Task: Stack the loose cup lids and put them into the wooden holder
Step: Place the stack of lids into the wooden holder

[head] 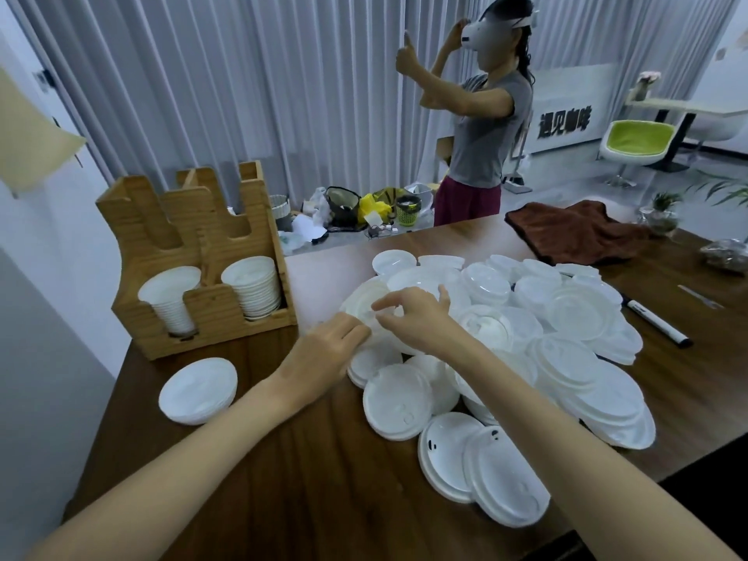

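Reaching over the table (283, 479), you have both hands at the near left edge of the heap.

- Left hand (324, 352): fingers mostly straight, tips against the near rim of a loose lid (364, 299).
- Right hand (413, 317): fingers curled, thumb and forefinger seemingly pinching that same lid from above, though blur there leaves the grip uncertain.
- Pile of lids (566, 317): white, loose and overlapping, spread over the middle and right of the table, some nested in short runs.
- Wooden holder (210, 313): upright at the table's far left corner, well left of your hands. The front left slot holds a narrow ribbed white stack (172, 305), the front right slot a wider stack (253, 287). The rear slots' contents are hidden.
- Short stack (198, 390): white lids on the table just in front of the holder, apart from the pile.
- Marker (655, 323): lying beyond the pile's right edge.
- Brown cloth (574, 230): crumpled at the table's far side.
- Second person (481, 115): standing beyond the table, wearing a headset (481, 30), both arms raised.
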